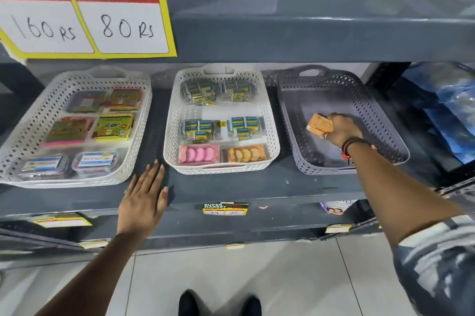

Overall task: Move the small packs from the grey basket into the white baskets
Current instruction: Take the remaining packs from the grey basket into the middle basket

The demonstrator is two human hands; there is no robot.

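Perforated grey basket (380, 120), boxy orange pack (318, 126)

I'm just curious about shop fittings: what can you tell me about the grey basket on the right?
The grey perforated plastic basket is rectangular with rounded corners and a cut-out handle at its far end. It sits flat on the dark shelf, right of the middle white basket. Inside, the right hand grips small orange packs; otherwise it looks empty.

Left hand (142, 200) flat; right hand (343, 129) apparently clenched.
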